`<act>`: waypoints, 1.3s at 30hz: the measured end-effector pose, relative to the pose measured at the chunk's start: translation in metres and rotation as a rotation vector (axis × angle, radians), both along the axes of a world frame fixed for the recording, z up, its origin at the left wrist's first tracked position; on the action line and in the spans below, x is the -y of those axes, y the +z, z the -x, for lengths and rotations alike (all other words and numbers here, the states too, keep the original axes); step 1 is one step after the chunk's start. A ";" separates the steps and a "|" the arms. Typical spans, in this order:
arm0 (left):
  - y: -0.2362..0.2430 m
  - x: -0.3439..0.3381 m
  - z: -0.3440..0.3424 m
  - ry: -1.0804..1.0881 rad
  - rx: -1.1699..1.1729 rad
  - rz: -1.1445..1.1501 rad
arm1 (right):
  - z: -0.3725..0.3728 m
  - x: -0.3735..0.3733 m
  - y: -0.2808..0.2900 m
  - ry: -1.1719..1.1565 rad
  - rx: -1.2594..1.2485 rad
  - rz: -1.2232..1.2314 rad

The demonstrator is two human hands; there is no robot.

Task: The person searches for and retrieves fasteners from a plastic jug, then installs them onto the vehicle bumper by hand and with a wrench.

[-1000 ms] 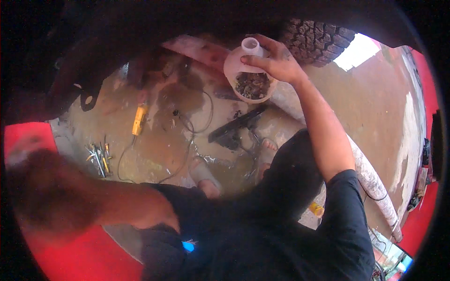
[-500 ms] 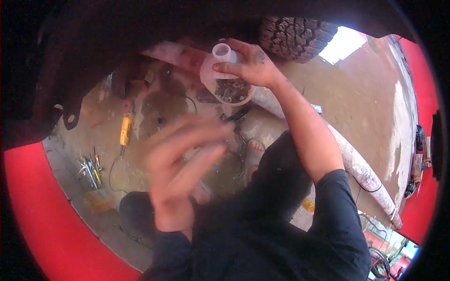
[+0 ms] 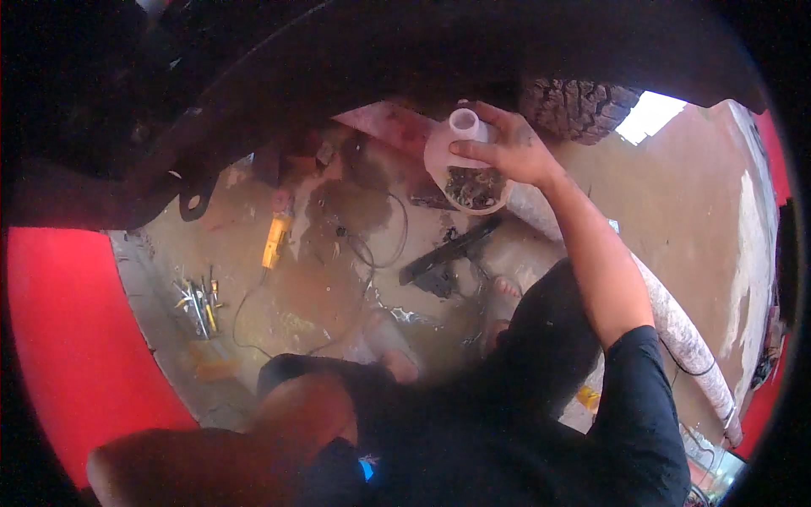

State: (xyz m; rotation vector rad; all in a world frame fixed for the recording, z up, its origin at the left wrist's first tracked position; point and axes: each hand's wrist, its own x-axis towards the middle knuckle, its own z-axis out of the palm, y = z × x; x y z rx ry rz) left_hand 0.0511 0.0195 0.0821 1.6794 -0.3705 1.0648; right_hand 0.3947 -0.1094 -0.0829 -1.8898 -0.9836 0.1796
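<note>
White container (image 3: 440, 160) is sitting in the right grip (image 3: 514, 150), thumb and fingers curling round its neck; left grip out of sight, cannot tell. Black bar (image 3: 448, 251) is lying below right grip, yellow power tool (image 3: 275, 242) farther left, tyre (image 3: 579, 111) beyond.

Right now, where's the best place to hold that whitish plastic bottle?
I'd hold the whitish plastic bottle just under its narrow neck, coming from the right, as the right hand does. It slims toward that end, so a grip there should be easier than round its wide body.
</note>
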 end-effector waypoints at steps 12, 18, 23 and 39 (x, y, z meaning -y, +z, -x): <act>-0.009 0.003 0.034 0.072 -0.005 0.048 | -0.001 -0.003 -0.006 0.033 -0.175 -0.062; 0.006 0.006 0.034 0.065 -0.019 -0.011 | 0.001 0.003 -0.010 -0.115 -0.168 0.033; 0.030 0.009 0.019 -0.016 0.037 -0.105 | 0.004 0.001 -0.010 0.068 -0.148 -0.083; 0.084 -0.003 0.006 -0.186 0.062 -0.360 | 0.012 0.003 -0.009 -0.006 -0.218 -0.098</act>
